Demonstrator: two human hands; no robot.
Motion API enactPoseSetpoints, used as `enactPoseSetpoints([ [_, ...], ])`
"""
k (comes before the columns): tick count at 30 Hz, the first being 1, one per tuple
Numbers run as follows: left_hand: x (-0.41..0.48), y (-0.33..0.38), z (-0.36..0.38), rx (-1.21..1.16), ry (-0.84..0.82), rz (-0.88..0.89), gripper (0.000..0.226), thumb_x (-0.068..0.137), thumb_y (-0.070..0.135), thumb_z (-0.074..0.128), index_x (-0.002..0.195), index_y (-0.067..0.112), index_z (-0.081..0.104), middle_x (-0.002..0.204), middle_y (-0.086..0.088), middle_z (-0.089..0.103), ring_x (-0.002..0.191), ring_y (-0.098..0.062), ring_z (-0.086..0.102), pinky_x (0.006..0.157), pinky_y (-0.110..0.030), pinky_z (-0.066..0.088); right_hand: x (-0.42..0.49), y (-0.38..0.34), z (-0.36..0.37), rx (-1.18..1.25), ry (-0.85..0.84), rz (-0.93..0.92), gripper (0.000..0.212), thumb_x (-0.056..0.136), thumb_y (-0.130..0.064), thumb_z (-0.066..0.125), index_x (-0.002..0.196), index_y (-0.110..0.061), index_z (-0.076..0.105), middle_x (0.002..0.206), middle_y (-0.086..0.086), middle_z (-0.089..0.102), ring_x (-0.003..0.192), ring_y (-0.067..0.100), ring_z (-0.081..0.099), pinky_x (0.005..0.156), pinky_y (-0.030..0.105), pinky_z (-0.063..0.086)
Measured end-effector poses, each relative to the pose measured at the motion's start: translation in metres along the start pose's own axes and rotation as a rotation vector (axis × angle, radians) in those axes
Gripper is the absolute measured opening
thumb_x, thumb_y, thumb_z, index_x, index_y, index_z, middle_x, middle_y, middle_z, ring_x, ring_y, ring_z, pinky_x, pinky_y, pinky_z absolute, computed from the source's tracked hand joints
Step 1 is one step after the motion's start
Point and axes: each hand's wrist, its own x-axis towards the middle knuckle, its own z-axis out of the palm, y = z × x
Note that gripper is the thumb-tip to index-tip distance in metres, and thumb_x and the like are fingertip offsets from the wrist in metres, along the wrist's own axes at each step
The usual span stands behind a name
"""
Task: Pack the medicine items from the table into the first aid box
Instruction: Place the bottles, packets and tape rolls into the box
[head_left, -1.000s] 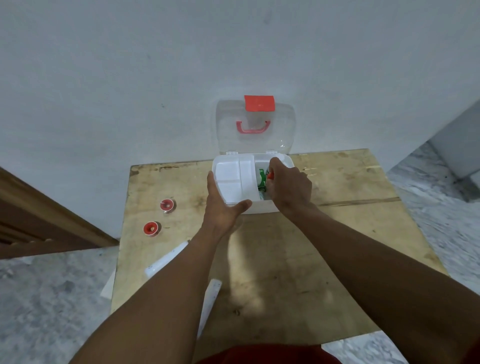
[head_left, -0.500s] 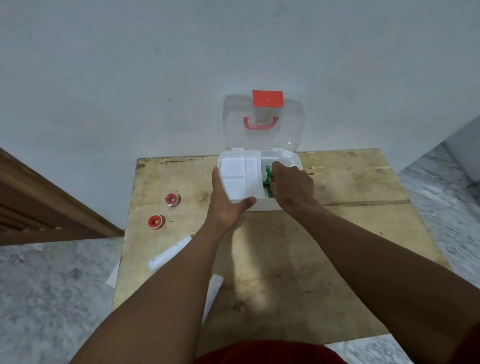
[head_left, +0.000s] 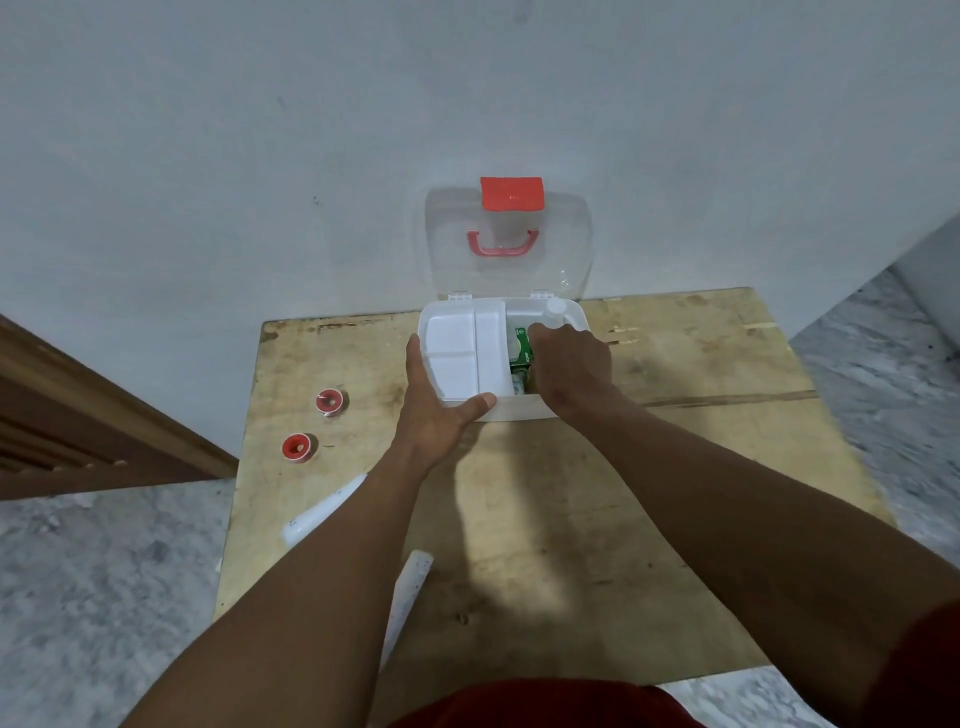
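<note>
The white first aid box (head_left: 524, 410) stands open at the table's far edge, its clear lid (head_left: 509, 244) with red handle and latch leaning on the wall. A white divided tray (head_left: 462, 353) fills the box's left half. My left hand (head_left: 441, 410) grips the tray's near left corner, thumb on its front edge. My right hand (head_left: 569, 364) reaches into the right half, over a green packet (head_left: 522, 348) and beside a white bottle (head_left: 555, 309); what its fingers hold is hidden. Two red tape rolls (head_left: 331, 401) (head_left: 296, 447) and two white tubes (head_left: 324, 509) (head_left: 410, 587) lie on the table.
The wooden table (head_left: 675, 441) stands against a pale wall. A brown wooden frame (head_left: 78, 431) is to the left, and grey marble floor (head_left: 104, 597) lies on both sides. My red garment (head_left: 519, 701) shows at the bottom edge.
My right hand has sunk a little deeper into the box's right half, and a small red item seen near its fingers is no longer visible. The left hand keeps its grip on the tray.
</note>
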Motion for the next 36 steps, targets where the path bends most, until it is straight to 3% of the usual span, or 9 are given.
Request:
enactPoseSetpoints([
  [2,0.000,0.000,0.000,0.007,0.010,0.022,0.099,0.073,0.017,0.084,0.145,0.028,0.017,0.131,0.009,0.043,0.122,-0.013,0.045,0.090,-0.023,0.048,-0.001,0.002,0.002,0.032,0.022,-0.015,0.017,0.088,-0.002,0.057,0.103,-0.009,0.058,0.090,0.013,0.069,0.084,0.035,0.068,0.061,0.031,0.038],
  [4,0.000,0.001,0.000,0.014,0.013,0.034,0.096,0.073,0.015,0.084,0.144,0.028,0.019,0.130,0.007,0.043,0.120,-0.013,0.045,0.087,-0.021,0.048,-0.003,0.004,0.003,0.069,0.043,-0.027,0.015,0.087,-0.004,0.059,0.101,-0.010,0.057,0.087,0.013,0.068,0.081,0.036,0.067,0.060,0.031,0.037],
  [7,0.001,0.002,-0.001,0.012,0.006,0.025,0.099,0.072,0.016,0.084,0.145,0.028,0.018,0.133,0.004,0.043,0.122,-0.016,0.045,0.095,-0.031,0.049,-0.007,0.008,0.003,0.141,0.081,-0.041,0.010,0.089,-0.010,0.060,0.099,-0.011,0.057,0.086,0.014,0.069,0.078,0.037,0.066,0.060,0.031,0.037],
  [10,0.001,0.002,-0.001,0.022,0.002,0.015,0.102,0.072,0.017,0.084,0.147,0.028,0.015,0.136,0.003,0.042,0.124,-0.019,0.044,0.098,-0.035,0.048,-0.016,0.015,0.005,0.207,0.172,-0.057,0.012,0.093,-0.022,0.059,0.102,-0.013,0.061,0.088,0.012,0.072,0.077,0.037,0.067,0.063,0.034,0.048],
  [15,0.004,-0.001,-0.001,0.028,-0.005,0.008,0.108,0.066,0.025,0.085,0.147,0.029,0.014,0.138,0.002,0.041,0.126,-0.020,0.043,0.103,-0.046,0.046,-0.038,0.039,0.015,0.482,0.368,0.014,0.015,0.088,-0.021,0.068,0.100,-0.012,0.066,0.089,0.007,0.071,0.080,0.029,0.066,0.068,0.038,0.052],
  [22,0.003,0.003,0.000,0.022,-0.016,0.022,0.100,0.072,0.013,0.084,0.145,0.024,0.016,0.136,0.002,0.041,0.123,-0.017,0.043,0.103,-0.042,0.045,-0.050,0.061,0.010,0.642,0.110,0.086,0.090,0.063,-0.035,0.091,0.139,-0.010,0.049,0.134,0.011,0.058,0.117,0.027,0.056,0.098,0.045,0.049],
  [27,0.002,0.004,0.000,0.032,-0.012,0.008,0.100,0.073,0.015,0.083,0.147,0.023,0.015,0.136,0.002,0.041,0.123,-0.018,0.043,0.100,-0.039,0.047,-0.038,0.071,-0.002,0.693,-0.071,0.001,0.105,0.053,-0.033,0.097,0.140,-0.013,0.041,0.137,0.006,0.054,0.119,0.021,0.050,0.096,0.035,0.041],
  [31,0.001,0.007,0.001,0.014,-0.003,0.011,0.098,0.071,0.016,0.085,0.144,0.021,0.021,0.132,0.005,0.044,0.117,-0.010,0.047,0.094,-0.031,0.048,-0.014,0.086,0.011,0.773,-0.142,-0.150,0.118,0.036,-0.052,0.096,0.137,-0.031,0.039,0.131,-0.013,0.055,0.120,0.015,0.055,0.096,0.049,0.051],
  [36,-0.003,0.013,0.005,-0.040,0.006,-0.031,0.095,0.063,0.022,0.083,0.140,0.027,0.028,0.131,0.009,0.047,0.119,-0.002,0.048,0.084,-0.023,0.052,0.006,0.096,0.021,0.929,-0.220,-0.273,0.124,0.042,-0.048,0.098,0.146,-0.031,0.031,0.140,-0.010,0.049,0.131,0.014,0.051,0.103,0.049,0.048],
])
